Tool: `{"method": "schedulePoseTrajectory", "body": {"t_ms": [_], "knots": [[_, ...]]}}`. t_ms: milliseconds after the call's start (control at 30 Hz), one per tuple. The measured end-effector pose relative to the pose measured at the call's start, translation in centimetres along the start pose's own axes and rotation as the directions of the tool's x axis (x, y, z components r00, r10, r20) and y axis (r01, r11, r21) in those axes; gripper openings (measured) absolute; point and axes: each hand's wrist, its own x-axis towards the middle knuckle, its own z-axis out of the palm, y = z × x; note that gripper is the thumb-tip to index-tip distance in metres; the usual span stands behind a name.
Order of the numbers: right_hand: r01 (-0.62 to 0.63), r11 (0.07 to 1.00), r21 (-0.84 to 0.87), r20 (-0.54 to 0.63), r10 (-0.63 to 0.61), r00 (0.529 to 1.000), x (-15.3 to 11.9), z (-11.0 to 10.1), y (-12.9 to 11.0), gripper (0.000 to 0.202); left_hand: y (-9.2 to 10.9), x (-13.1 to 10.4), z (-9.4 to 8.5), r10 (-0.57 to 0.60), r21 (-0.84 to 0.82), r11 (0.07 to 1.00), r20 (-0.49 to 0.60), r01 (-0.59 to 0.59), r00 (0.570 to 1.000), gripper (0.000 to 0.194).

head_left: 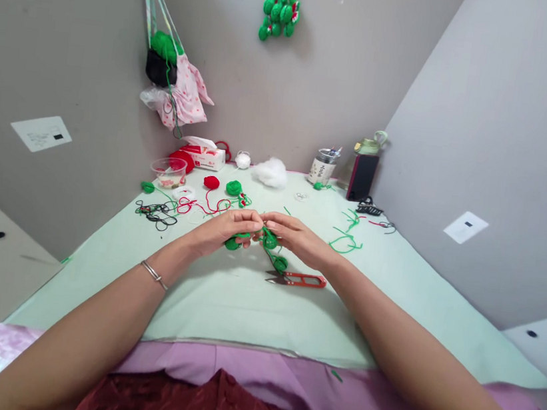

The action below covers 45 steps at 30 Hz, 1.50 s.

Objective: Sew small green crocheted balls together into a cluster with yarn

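Note:
My left hand (228, 231) and my right hand (294, 235) meet over the middle of the table, fingertips nearly touching. Both are closed on a green crochet piece (270, 239) made of small rounded balls joined by green cord. One ball (233, 243) shows under my left fingers. Another green ball (280, 264) dangles below my right hand, close to the blades of orange-handled thread snips (301, 280) lying on the table. My fingers hide part of the piece, and I cannot make out any needle or hook.
Red yarn (211, 183), a green yarn ball (234, 188) and white stuffing (271, 172) lie beyond my hands. Black cord (156, 214) and a plastic tub (169, 172) are at left. At right are green yarn scraps (346, 241), a phone (362, 178) and a pen can (323, 168).

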Motion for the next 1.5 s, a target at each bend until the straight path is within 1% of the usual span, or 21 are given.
{"method": "schedulePoseTrajectory", "body": {"t_ms": [67,133,267,333,433,567,633,733,800,867,967,1067,1167,1233,1300,1367,1433,1500], "knots": [[-0.056,0.996,0.069,0.006,0.056,0.998,0.0,0.0,0.2,0.031,0.0,0.0,-0.3,0.007,0.028,1.000,-0.018,-0.007,1.000,0.024],[-0.047,0.996,0.077,-0.052,0.051,0.997,0.1,-0.1,0.3,0.031,-0.1,0.2,-0.5,0.029,0.033,0.999,-0.055,-0.027,0.998,0.023],[0.059,0.997,0.044,-0.167,-0.050,0.985,0.3,-0.3,0.2,0.028,-0.2,0.4,-1.0,0.076,0.075,0.995,-0.148,-0.065,0.986,0.024],[0.113,0.994,0.014,-0.225,-0.107,0.968,0.4,-0.3,0.2,0.027,-0.2,0.5,-1.1,0.084,0.088,0.994,-0.167,-0.070,0.982,0.024],[0.166,0.985,-0.037,-0.279,-0.170,0.945,0.4,-0.2,0.0,0.026,-0.1,0.4,-1.2,0.086,0.075,0.994,-0.178,-0.074,0.980,0.025],[0.192,0.976,-0.101,-0.308,-0.214,0.927,0.3,0.0,0.0,0.025,0.0,0.4,-1.0,0.093,0.065,0.994,-0.173,-0.082,0.981,0.025],[0.217,0.965,-0.147,-0.327,-0.254,0.910,0.3,0.1,0.0,0.024,0.1,0.3,-1.0,0.092,0.065,0.994,-0.164,-0.082,0.982,0.025],[0.281,0.923,-0.264,-0.352,-0.363,0.863,0.3,0.2,0.1,0.020,0.1,0.3,-0.9,0.086,0.066,0.995,-0.147,-0.076,0.985,0.025],[0.314,0.880,-0.357,-0.346,-0.437,0.830,0.2,0.3,0.1,0.016,0.2,0.3,-0.9,0.084,0.066,0.995,-0.138,-0.075,0.987,0.025],[0.326,0.850,-0.414,-0.325,-0.473,0.819,0.2,0.4,0.1,0.013,0.2,0.3,-0.9,0.083,0.067,0.995,-0.136,-0.075,0.987,0.025],[0.310,0.833,-0.459,-0.295,-0.472,0.831,0.1,0.4,0.1,0.009,0.2,0.2,-0.9,0.092,0.073,0.994,-0.136,-0.082,0.986,0.023],[0.293,0.806,-0.515,-0.259,-0.472,0.843,0.0,0.5,0.1,0.016,0.1,0.3,-0.9,0.110,0.083,0.992,-0.133,-0.099,0.985,0.022],[0.273,0.780,-0.563,-0.222,-0.461,0.859,-0.2,0.6,0.0,0.022,0.1,0.3,-0.9,0.102,0.078,0.993,-0.124,-0.093,0.987,0.021],[0.244,0.779,-0.578,-0.197,-0.423,0.885,-0.3,0.6,-0.1,0.024,0.1,0.2,-1.0,0.093,0.072,0.994,-0.115,-0.085,0.989,0.021],[0.206,0.798,-0.567,-0.169,-0.358,0.918,-0.3,0.6,-0.2,0.023,0.0,0.2,-1.0,0.087,0.073,0.994,-0.111,-0.080,0.990,0.021],[0.176,0.820,-0.545,-0.152,-0.303,0.941,-0.3,0.6,-0.3,0.020,0.0,0.2,-1.1,0.083,0.075,0.994,-0.108,-0.076,0.991,0.021],[0.168,0.830,-0.531,-0.165,-0.296,0.941,-0.3,0.6,-0.3,0.018,0.0,0.2,-1.1,0.080,0.076,0.994,-0.102,-0.072,0.992,0.021],[0.177,0.832,-0.526,-0.206,-0.327,0.922,-0.2,0.6,-0.4,0.015,0.1,0.2,-1.1,0.075,0.070,0.995,-0.108,-0.067,0.991,0.021]]}}
